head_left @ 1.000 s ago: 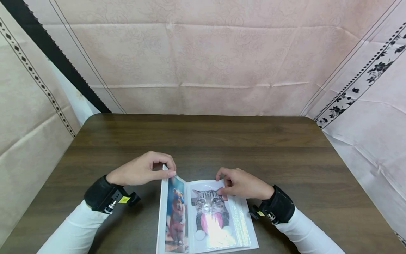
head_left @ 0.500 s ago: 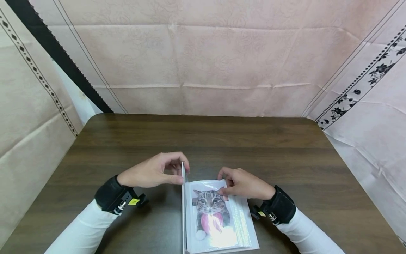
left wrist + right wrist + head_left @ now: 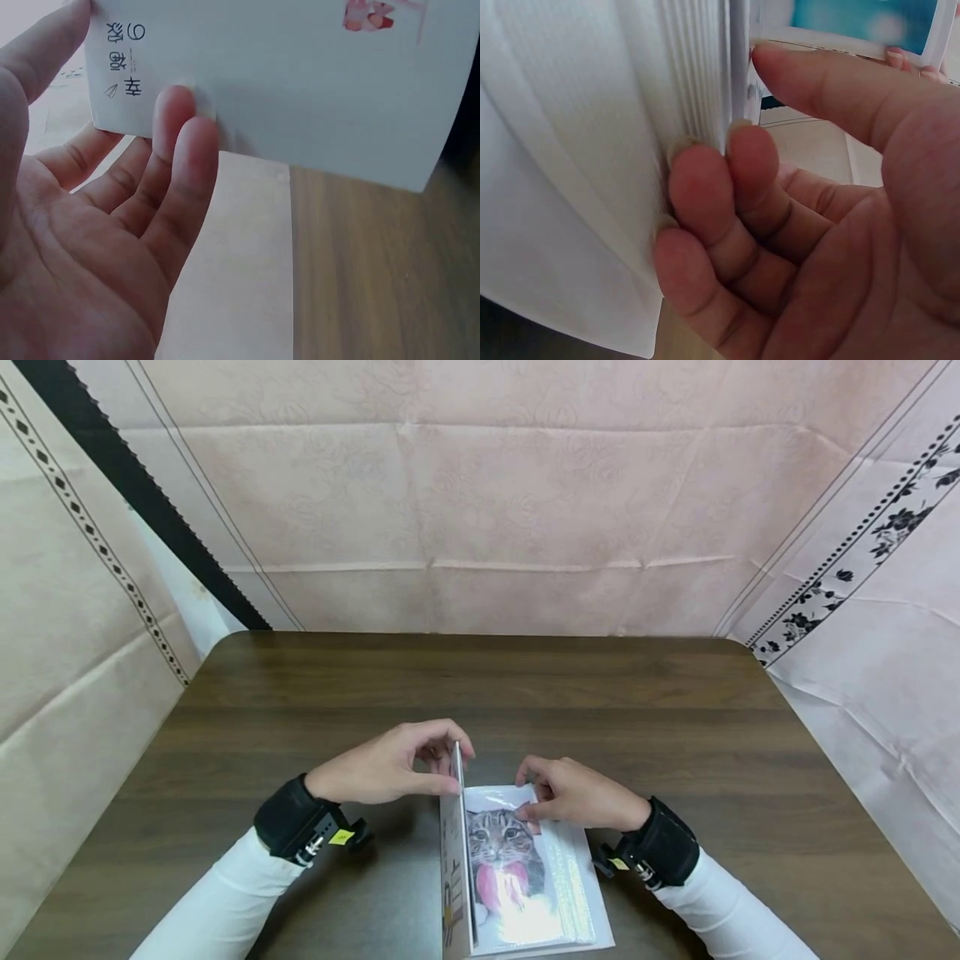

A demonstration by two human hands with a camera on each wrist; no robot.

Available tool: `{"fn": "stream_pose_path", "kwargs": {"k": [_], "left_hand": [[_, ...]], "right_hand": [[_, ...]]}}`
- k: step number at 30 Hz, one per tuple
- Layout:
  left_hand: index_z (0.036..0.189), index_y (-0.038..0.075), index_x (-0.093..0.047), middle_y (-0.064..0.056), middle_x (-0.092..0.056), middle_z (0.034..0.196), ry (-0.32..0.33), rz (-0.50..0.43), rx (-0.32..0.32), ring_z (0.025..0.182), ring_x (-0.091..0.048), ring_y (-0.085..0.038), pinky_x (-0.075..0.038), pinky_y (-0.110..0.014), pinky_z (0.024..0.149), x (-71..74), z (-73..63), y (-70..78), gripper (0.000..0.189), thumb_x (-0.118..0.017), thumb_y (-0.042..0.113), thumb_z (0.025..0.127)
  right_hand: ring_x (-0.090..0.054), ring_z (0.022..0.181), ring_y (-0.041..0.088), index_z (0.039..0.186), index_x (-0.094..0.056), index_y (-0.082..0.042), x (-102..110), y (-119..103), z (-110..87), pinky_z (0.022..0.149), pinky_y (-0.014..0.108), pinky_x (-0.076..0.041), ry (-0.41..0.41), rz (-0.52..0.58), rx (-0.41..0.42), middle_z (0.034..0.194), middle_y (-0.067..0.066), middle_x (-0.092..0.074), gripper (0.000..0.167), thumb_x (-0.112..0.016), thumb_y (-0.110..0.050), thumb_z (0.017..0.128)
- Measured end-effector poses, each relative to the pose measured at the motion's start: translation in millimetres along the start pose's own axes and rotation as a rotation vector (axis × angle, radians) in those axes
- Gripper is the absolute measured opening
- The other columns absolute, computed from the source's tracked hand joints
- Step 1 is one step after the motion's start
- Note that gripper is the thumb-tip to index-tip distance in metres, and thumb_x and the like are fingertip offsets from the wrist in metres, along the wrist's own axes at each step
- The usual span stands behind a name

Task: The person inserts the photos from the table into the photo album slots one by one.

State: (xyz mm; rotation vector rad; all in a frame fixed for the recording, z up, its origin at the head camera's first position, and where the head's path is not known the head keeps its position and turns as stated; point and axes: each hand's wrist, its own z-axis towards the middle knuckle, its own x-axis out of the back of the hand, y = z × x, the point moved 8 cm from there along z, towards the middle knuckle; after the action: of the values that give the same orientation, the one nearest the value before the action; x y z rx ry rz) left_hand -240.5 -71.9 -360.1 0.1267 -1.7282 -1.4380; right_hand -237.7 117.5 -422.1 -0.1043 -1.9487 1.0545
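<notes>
A photo album lies open at the near side of the table, with a cat photo point(image 3: 497, 843) in a clear sleeve on its top page. My left hand point(image 3: 393, 764) pinches the top of the front cover point(image 3: 454, 885), which stands about upright. Printed lettering and a small red drawing show on that cover's outer face point(image 3: 262, 82) in the left wrist view. With the right hand point(image 3: 577, 795) I hold the stacked pages at their upper right, thumb on the cat photo's sleeve. Seen from the right wrist, its fingers curl against the page edges point(image 3: 697, 67).
The brown wooden table point(image 3: 480, 685) runs back to a pale cloth backdrop point(image 3: 525, 510). Black straps with small cameras wrap the left wrist point(image 3: 288, 818) and the right wrist point(image 3: 663, 843).
My left hand has moved right, swinging the front cover up from the left; the bear-like animal photo inside it is now out of sight. The right hand has stayed on the pages.
</notes>
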Motion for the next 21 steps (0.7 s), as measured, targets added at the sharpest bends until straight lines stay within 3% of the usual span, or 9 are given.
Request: {"fn": "stream_pose_path", "kwargs": {"k": [11,21], "left_hand": [[0.127,0.019,-0.060,0.002,-0.058,0.090,0.031,0.061,-0.002,0.081,-0.057,-0.014,-0.049,-0.025,0.073,-10.6,19.0,0.2,0.038,-0.074,0.029,0.093],[0.128,0.014,-0.060,0.002,-0.058,0.089,0.014,0.047,0.001,0.072,-0.054,-0.012,-0.045,-0.022,0.064,-25.8,32.5,-4.4,0.041,-0.075,0.028,0.093]], "right_hand": [[-0.046,0.053,0.006,0.118,-0.064,-0.007,0,0,0.7,0.051,0.021,-0.033,0.011,0.015,0.025,0.063,-0.007,-0.049,0.028,-0.059,-0.029,0.103],[-0.046,0.054,0.009,0.102,-0.066,-0.009,19,-12,-3.9,0.054,0.023,-0.039,0.191,0.129,0.093,0.063,-0.005,-0.046,0.035,-0.045,-0.036,0.109]]}}
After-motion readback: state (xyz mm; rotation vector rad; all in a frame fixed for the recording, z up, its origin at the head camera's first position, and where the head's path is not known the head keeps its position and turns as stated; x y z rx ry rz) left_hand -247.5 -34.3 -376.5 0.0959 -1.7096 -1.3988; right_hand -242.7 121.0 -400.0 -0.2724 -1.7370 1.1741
